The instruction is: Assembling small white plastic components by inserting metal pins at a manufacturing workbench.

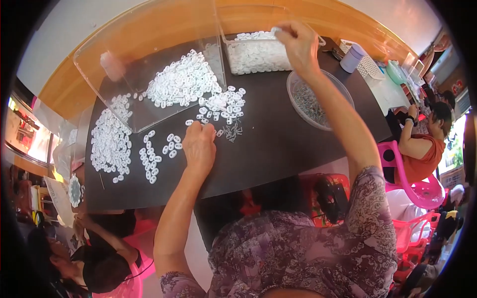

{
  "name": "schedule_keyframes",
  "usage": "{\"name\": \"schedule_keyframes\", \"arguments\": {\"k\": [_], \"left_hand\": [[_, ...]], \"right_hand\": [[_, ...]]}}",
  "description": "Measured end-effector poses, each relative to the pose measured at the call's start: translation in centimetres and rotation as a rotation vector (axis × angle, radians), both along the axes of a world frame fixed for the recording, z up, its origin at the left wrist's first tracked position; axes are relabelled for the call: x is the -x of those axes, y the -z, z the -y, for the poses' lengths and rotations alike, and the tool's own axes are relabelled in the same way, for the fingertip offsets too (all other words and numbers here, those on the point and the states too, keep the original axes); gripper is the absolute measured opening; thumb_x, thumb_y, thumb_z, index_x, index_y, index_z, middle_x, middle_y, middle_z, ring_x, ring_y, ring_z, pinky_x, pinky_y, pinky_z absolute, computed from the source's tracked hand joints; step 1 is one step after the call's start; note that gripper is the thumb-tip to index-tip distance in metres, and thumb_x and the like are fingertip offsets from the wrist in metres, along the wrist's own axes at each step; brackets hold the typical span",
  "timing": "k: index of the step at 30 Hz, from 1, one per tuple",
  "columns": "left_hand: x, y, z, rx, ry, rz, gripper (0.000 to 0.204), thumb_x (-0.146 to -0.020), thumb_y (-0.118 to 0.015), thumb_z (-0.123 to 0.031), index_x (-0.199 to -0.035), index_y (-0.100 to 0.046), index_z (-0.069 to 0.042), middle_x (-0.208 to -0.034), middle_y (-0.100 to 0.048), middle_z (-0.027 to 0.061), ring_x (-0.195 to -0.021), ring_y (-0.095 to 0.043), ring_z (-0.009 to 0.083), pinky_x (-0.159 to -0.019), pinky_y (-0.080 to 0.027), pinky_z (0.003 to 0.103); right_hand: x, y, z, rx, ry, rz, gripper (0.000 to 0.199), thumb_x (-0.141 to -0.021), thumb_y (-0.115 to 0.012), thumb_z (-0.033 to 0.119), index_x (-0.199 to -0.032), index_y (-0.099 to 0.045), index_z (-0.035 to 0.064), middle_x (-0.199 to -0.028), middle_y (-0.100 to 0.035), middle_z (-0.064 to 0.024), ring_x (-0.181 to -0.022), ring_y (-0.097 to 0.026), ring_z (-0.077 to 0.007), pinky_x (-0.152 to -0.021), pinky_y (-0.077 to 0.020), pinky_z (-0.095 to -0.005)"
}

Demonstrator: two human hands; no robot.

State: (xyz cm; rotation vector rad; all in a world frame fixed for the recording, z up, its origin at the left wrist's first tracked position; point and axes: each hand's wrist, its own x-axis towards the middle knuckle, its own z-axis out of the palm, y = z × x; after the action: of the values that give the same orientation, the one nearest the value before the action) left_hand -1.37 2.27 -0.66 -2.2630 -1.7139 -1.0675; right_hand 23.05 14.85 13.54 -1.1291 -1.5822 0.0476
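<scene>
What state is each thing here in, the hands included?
Left hand, lowered at white pieces, grip unclear
Right hand, raised at back box, grip unclear
Big bin, on its side, pieces inside
Back box, upright, uncovered, holding pieces
Round tub, uncovered, holding metal bits
Loose bits, heaped
Purple cup, upright

No readable text, labels, brands or numbers. Red marks at upper right edge: too small, blurred to tell.
</scene>
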Motion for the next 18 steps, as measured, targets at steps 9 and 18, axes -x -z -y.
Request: {"name": "schedule_keyframes", "arguments": {"k": [9,18], "left_hand": [[1.4,-0.4,0.5,0.181,0.071,0.430,0.006,-0.075,-0.057,0.002,-0.079,-0.055,-0.002,-0.074,-0.056,0.0142,-0.067,-0.057,0.0303,-0.058,-0.045,0.037],[0.8,-3.1,4.9,0.509,0.124,0.867,0.013,-0.087,-0.059,-0.008,-0.099,-0.062,-0.002,-0.075,-0.058,-0.0007,-0.062,-0.050,0.0048,-0.053,-0.041,0.018]], "right_hand": [[0.4,0.8,-6.0,-0.508,0.118,0.353,0.015,-0.074,-0.058,0.009,-0.085,-0.066,0.0020,-0.079,-0.064,-0.0189,-0.077,-0.062,-0.0332,-0.069,-0.0484,-0.0415],[7.1,8.1,11.3,0.554,-0.691,0.045,0.011,-0.078,-0.064,0.002,-0.088,-0.067,0.0017,-0.083,-0.064,-0.0072,-0.078,-0.060,-0.0116,-0.070,-0.0473,-0.0251]]}}
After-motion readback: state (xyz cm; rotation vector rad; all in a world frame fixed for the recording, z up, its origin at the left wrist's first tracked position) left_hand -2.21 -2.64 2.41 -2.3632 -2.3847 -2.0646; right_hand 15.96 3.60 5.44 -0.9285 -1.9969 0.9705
